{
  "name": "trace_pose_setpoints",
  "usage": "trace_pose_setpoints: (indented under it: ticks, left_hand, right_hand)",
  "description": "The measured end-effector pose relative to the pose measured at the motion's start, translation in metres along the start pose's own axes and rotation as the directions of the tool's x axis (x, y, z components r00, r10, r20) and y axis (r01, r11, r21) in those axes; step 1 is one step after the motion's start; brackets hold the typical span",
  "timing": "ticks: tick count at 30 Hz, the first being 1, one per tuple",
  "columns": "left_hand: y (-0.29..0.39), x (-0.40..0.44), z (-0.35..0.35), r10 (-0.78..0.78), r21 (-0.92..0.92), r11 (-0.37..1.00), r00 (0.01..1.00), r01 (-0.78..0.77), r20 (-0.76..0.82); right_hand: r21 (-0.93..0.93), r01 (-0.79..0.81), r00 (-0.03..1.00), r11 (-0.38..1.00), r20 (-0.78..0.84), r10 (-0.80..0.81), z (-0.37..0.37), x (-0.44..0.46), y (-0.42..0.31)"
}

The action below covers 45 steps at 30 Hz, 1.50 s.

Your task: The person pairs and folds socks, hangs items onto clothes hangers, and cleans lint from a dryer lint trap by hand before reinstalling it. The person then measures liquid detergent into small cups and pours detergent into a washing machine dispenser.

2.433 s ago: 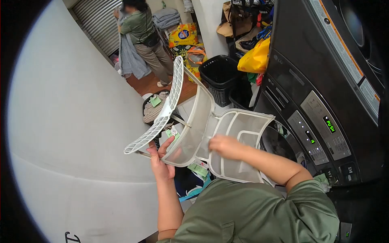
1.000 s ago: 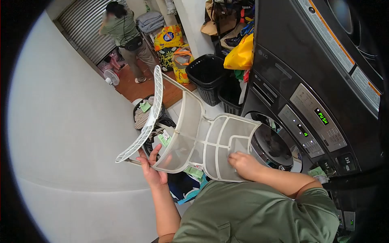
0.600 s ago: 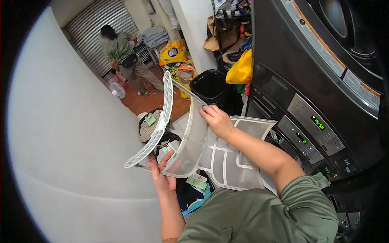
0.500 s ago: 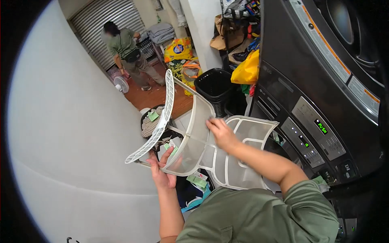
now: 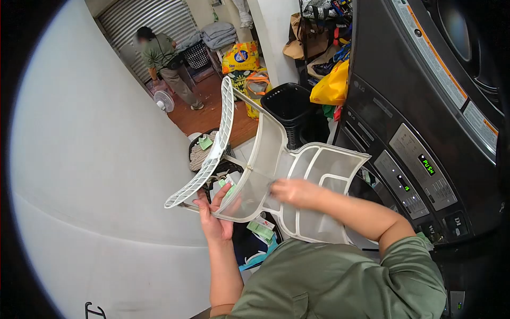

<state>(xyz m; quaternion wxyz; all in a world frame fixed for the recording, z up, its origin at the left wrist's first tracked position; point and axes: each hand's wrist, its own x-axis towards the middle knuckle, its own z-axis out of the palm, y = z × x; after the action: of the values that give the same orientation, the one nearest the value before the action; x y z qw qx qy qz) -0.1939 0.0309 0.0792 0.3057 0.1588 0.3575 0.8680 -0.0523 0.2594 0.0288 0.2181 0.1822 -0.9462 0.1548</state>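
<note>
An unfolded dryer lint filter, with white ribs, fine mesh panels and a curved grille edge, spans the space in front of my body. My left hand grips its lower left corner by the frame, fingers partly behind the mesh. Against the middle of the mesh, near the fold, my right hand has its fingers pinched together. A small dark grey tuft, apparently lint, shows at those fingertips; motion blurs it slightly.
Dark LG machines with lit panels line the right. Beyond the filter stand stacked black baskets, a yellow bag and a laundry basket. A person and a fan are farther back. A white surface fills the left.
My right hand has moved down across the mesh from near its upper edge. My left hand keeps its hold on the filter. The person at the back has shifted, and the view has moved slightly.
</note>
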Motion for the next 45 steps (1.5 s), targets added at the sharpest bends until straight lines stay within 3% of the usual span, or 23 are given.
trace_pose_setpoints:
  ticks: [1,4,7,10,13,16,19,23,28,31,35,37,39,40,41,43,45]
  left_hand:
    - [0.0,0.0,-0.001,0.002,-0.002,1.0,1.0,-0.002,0.001]
    - [-0.002,0.001,-0.005,-0.001,-0.026,1.0,1.0,0.002,0.024]
    - [-0.002,0.001,-0.006,-0.001,-0.024,1.0,0.999,0.002,0.035]
    - [-0.004,0.003,-0.009,-0.022,-0.027,0.999,1.0,0.023,0.02]
    - [-0.005,0.003,-0.012,-0.043,-0.04,0.998,0.999,0.044,0.027]
    - [-0.003,0.002,-0.011,-0.038,-0.031,0.999,0.998,0.039,0.041]
    - [-0.004,-0.001,-0.012,-0.035,-0.035,0.999,0.999,0.037,0.036]
    - [-0.003,-0.002,-0.017,-0.056,-0.028,0.998,0.998,0.057,0.023]
    - [-0.007,0.0,-0.023,-0.065,-0.057,0.996,0.996,0.069,0.069]
    - [-0.005,-0.001,-0.029,-0.082,-0.058,0.995,0.996,0.084,0.033]
    - [-0.001,-0.003,-0.024,-0.073,0.019,0.997,0.997,0.073,0.005]
    - [0.0,-0.003,-0.028,-0.031,-0.011,0.999,0.999,0.031,-0.013]
    - [-0.002,-0.013,-0.033,-0.01,-0.075,0.997,0.999,0.006,-0.049]
    - [-0.006,-0.016,-0.04,-0.003,-0.098,0.995,0.997,-0.004,-0.073]
    - [-0.013,-0.017,-0.048,0.005,-0.119,0.993,0.996,-0.015,-0.089]
    - [-0.033,-0.018,-0.057,-0.004,-0.128,0.992,0.993,-0.011,-0.116]
    - [-0.049,-0.012,-0.053,-0.015,-0.131,0.991,0.994,0.001,-0.109]
  right_hand:
    - [-0.083,-0.073,0.997,0.994,-0.002,0.073,-0.005,-0.004,0.013]
    - [-0.166,-0.415,0.897,0.895,-0.24,0.371,-0.015,-0.002,0.021]
    - [-0.037,-0.22,0.972,0.975,-0.099,0.215,0.026,-0.01,-0.004]
    - [0.003,-0.056,0.998,0.998,-0.016,0.056,0.009,-0.008,-0.036]
    - [-0.208,-0.26,0.962,0.943,0.031,0.272,-0.003,-0.007,0.019]
    - [-0.278,-0.249,0.965,0.928,-0.153,0.213,-0.02,-0.018,0.045]
    - [-0.293,-0.305,0.952,0.906,-0.083,0.293,-0.017,-0.035,0.037]
    - [-0.347,-0.578,0.811,0.739,-0.141,0.568,-0.028,-0.059,0.054]
    - [-0.011,-0.662,0.729,0.749,-0.24,0.641,-0.013,-0.059,0.042]
    - [0.082,-0.728,0.597,0.68,-0.412,0.688,-0.001,-0.064,0.045]
    - [-0.018,-0.8,0.57,0.599,-0.334,0.751,-0.021,-0.094,0.03]
    - [0.129,-0.764,0.472,0.632,-0.555,0.685,-0.052,-0.098,0.004]
    - [0.446,-0.742,0.113,0.5,-0.653,0.749,-0.063,-0.129,-0.007]
    - [0.755,-0.538,-0.076,0.375,-0.487,0.87,-0.054,-0.16,-0.001]
    - [0.98,-0.042,-0.174,0.193,-0.198,0.965,-0.048,-0.174,-0.006]
    - [0.991,0.137,-0.073,-0.01,0.02,0.997,-0.029,-0.173,-0.021]
    - [0.962,0.203,0.112,-0.183,0.162,0.98,0.0,-0.15,-0.015]
